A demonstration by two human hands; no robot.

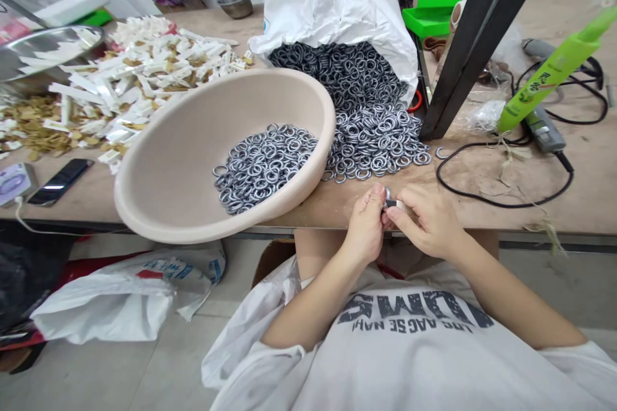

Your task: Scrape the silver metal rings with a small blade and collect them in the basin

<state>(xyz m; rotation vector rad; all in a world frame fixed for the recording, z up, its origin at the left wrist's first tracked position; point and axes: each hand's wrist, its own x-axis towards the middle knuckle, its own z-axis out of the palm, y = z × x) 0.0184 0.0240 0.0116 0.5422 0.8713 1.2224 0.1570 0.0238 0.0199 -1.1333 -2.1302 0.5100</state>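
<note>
My left hand (366, 226) and my right hand (424, 221) meet just over the table's front edge. Pinched between their fingertips is a small metal ring (387, 194) with a dark and pale strip (395, 204), partly hidden by my fingers. A heap of grey metal rings (376, 144) lies on the wooden table (308, 205) just beyond my hands. More rings fill the bottom of a beige plastic basin (263, 170) to the left. A white sack (337, 0) spills rings at the back.
White and gold strips (144, 70) are piled left, beside a steel basin (48, 54). A phone (60, 182) lies near the left edge. To the right are a black cable (501, 186), a green-handled tool (549, 70) and a black metal table leg (482, 38). A white plastic bag (125, 295) lies on the floor.
</note>
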